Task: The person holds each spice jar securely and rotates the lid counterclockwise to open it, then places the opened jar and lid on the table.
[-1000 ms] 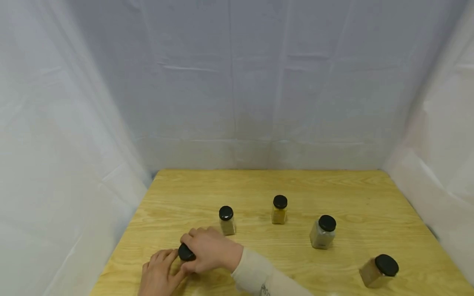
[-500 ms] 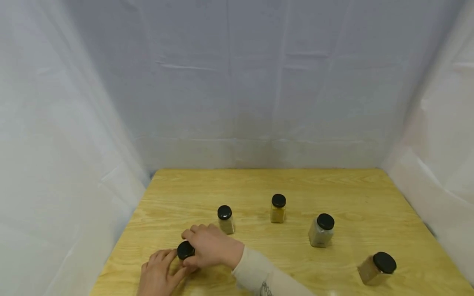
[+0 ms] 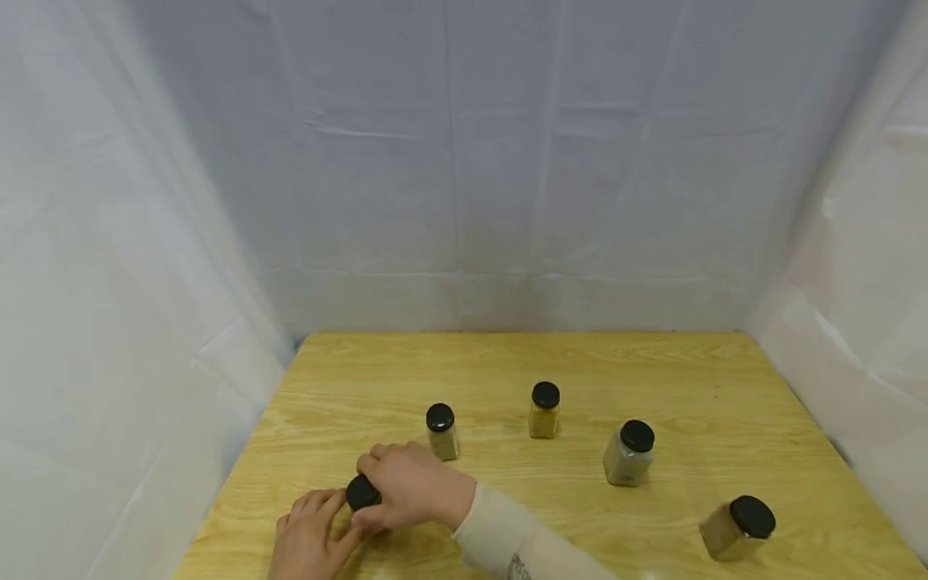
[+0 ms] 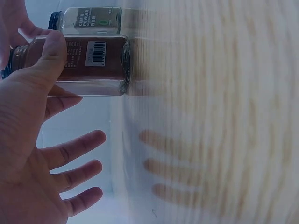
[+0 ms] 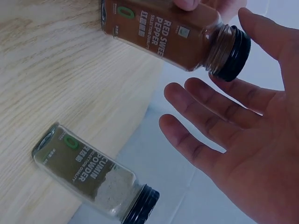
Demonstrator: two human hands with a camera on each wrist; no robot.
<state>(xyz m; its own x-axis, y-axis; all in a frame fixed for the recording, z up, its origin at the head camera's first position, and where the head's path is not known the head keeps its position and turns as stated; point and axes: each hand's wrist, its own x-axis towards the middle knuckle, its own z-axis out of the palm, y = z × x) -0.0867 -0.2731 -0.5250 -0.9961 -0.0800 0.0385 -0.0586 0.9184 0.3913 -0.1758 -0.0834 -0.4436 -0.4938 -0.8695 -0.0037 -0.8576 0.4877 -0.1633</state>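
Observation:
A glass spice jar of red sweet pepper (image 5: 161, 30) stands upright on the table, full of red-brown powder. My left hand (image 3: 308, 533) holds its side between thumb and index finger, with the other fingers spread apart in the left wrist view. Over the top, my right hand (image 3: 416, 487) pinches the black lid (image 5: 234, 55) between thumb and index finger; its remaining fingers reach out loosely. Glass threads show on the neck below the lid. Just behind stands a cumin powder jar (image 5: 88, 165), partly filled and capped in black.
Farther along the wooden table (image 3: 507, 354) stand a jar of yellow powder (image 3: 544, 420), a jar of pale contents (image 3: 627, 459) and, at the right, a jar of brown powder (image 3: 725, 532), all with black lids. White sheeting (image 3: 449, 201) encloses the back and sides.
The right hand's fingers loosened from the lid half a second ago, showing more of it, and have come back onto it. The left hand and the jars stay in place.

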